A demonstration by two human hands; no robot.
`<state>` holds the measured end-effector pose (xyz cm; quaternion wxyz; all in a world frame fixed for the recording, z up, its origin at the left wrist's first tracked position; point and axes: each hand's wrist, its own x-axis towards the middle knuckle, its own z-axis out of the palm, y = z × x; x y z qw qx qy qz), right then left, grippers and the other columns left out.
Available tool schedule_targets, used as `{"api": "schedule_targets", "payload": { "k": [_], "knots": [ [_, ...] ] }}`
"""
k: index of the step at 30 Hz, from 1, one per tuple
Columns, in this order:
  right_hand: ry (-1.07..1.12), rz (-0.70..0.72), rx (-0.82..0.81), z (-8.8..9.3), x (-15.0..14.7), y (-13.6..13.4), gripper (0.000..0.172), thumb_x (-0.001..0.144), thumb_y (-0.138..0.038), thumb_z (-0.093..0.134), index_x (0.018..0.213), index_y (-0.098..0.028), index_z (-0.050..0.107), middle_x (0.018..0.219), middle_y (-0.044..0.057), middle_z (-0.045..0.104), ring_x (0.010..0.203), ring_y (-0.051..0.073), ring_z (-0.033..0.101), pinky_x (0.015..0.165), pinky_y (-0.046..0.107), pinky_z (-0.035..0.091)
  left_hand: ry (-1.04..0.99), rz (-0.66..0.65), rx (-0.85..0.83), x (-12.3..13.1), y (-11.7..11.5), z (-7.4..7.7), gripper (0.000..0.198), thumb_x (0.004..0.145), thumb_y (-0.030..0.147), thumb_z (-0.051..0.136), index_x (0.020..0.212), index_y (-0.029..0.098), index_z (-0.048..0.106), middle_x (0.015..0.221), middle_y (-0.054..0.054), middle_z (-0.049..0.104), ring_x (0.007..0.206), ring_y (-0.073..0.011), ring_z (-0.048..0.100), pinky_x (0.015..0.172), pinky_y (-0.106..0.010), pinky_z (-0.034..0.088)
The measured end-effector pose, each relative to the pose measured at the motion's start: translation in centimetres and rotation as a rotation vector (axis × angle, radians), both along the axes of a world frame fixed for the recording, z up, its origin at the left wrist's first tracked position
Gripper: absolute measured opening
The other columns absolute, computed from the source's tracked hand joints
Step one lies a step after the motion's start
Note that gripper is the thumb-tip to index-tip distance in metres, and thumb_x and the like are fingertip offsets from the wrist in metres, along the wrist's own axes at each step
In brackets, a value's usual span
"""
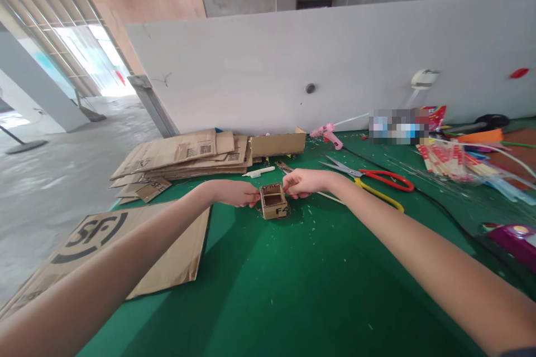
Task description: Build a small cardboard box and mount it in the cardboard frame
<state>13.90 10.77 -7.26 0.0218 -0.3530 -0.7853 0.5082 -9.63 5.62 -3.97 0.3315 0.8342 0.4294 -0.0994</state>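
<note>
A small open-topped cardboard box (pixel 273 201) stands on the green table (pixel 293 279) in front of me. My left hand (pixel 237 193) is closed on the box's left side. From the other side my right hand (pixel 302 183) pinches its upper right edge with curled fingers. Both forearms stretch out from the bottom corners toward the box. What the fingertips press on inside the box is hidden.
Flat cardboard sheets (pixel 184 159) are stacked at the back left, and a large printed sheet (pixel 125 251) lies at the near left. Red-handled scissors (pixel 372 176), a pink glue gun (pixel 329 134), a white glue stick (pixel 259 172) and bundled sticks (pixel 448 159) lie behind and right. A grey partition wall rises behind.
</note>
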Motion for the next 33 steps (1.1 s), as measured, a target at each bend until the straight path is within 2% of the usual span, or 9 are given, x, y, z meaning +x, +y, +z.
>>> {"api": "schedule_targets", "payload": {
  "k": [4,7,12,17,20,22,24,28,33],
  "knots": [
    [-0.031,0.017,-0.117,0.2,0.0,0.6,0.018,0.068,-0.024,0.064,0.082,-0.020,0.053,0.060,-0.005,0.055,0.042,0.006,0.039,0.041,0.020,0.026,0.026,0.014,-0.148,-0.1,0.8,0.1,0.023,0.085,0.034,0.040,0.068,0.020,0.049,0.055,0.001,0.046,0.047,-0.0117,0.041,0.045,-0.024,0.036],
    [-0.051,0.024,-0.183,0.4,-0.1,0.8,0.022,0.068,-0.026,0.065,0.083,-0.021,0.051,0.059,-0.006,0.053,0.041,0.005,0.035,0.041,0.019,0.024,0.034,0.008,-0.200,-0.3,1.5,0.0,0.024,0.085,0.035,0.041,0.067,0.021,0.048,0.053,0.003,0.041,0.045,-0.0108,0.038,0.044,-0.022,0.033],
    [-0.056,0.042,-0.172,0.3,-0.2,0.9,0.015,0.073,-0.024,0.059,0.084,-0.020,0.050,0.059,-0.006,0.052,0.041,0.005,0.034,0.042,0.019,0.024,0.043,-0.009,-0.109,-0.6,1.3,-0.2,0.029,0.087,0.036,0.037,0.072,0.020,0.055,0.053,0.002,0.044,0.048,-0.0115,0.040,0.047,-0.022,0.035],
    [0.033,-0.039,0.093,0.6,-0.1,-0.8,0.006,0.078,-0.014,0.055,0.079,-0.019,0.052,0.065,-0.003,0.054,0.054,0.009,0.045,0.051,0.023,0.033,0.038,0.070,0.241,-0.2,-1.4,0.3,0.027,0.090,0.027,0.034,0.081,0.020,0.058,0.084,-0.004,0.064,0.076,-0.0170,0.057,0.069,-0.027,0.042],
    [0.158,-0.174,0.376,0.5,0.2,-2.8,0.004,0.085,-0.018,0.051,0.083,-0.020,0.053,0.076,-0.001,0.058,0.067,0.012,0.050,0.061,0.024,0.036,0.139,0.193,0.569,0.0,-3.3,0.4,0.037,0.096,0.036,0.026,0.087,0.022,0.058,0.080,-0.005,0.065,0.070,-0.0206,0.059,0.062,-0.029,0.040],
    [0.243,-0.210,0.632,0.0,0.4,-4.0,0.011,0.091,-0.020,0.046,0.087,-0.020,0.056,0.082,0.001,0.061,0.073,0.014,0.054,0.066,0.026,0.039,0.237,0.178,0.829,0.1,-4.4,0.0,0.036,0.097,0.035,0.027,0.086,0.022,0.058,0.077,-0.004,0.065,0.070,-0.0207,0.060,0.060,-0.029,0.039],
    [0.296,-0.202,0.843,-0.7,0.6,-4.8,0.016,0.094,-0.020,0.043,0.092,-0.020,0.059,0.089,0.004,0.065,0.080,0.016,0.058,0.071,0.028,0.042,0.300,0.125,0.984,0.1,-5.2,-0.8,0.031,0.097,0.027,0.031,0.084,0.021,0.058,0.077,-0.004,0.065,0.073,-0.0207,0.061,0.059,-0.028,0.038],
    [0.334,-0.199,0.997,-2.3,0.6,-5.3,0.015,0.094,-0.020,0.047,0.096,-0.019,0.062,0.093,0.006,0.069,0.086,0.017,0.063,0.076,0.029,0.045,0.283,0.114,1.000,-0.3,-5.5,-2.9,0.027,0.096,0.019,0.033,0.087,0.020,0.059,0.077,-0.003,0.065,0.075,-0.0190,0.062,0.057,-0.026,0.037],
    [0.335,-0.238,0.968,-2.5,-0.3,-5.1,0.016,0.092,-0.018,0.050,0.093,-0.018,0.066,0.088,0.004,0.072,0.079,0.017,0.065,0.070,0.026,0.045,0.185,0.164,0.845,-1.2,-4.2,-3.8,0.032,0.099,0.029,0.029,0.088,0.020,0.058,0.081,-0.004,0.068,0.075,-0.0182,0.064,0.061,-0.026,0.039]
  ]
}}
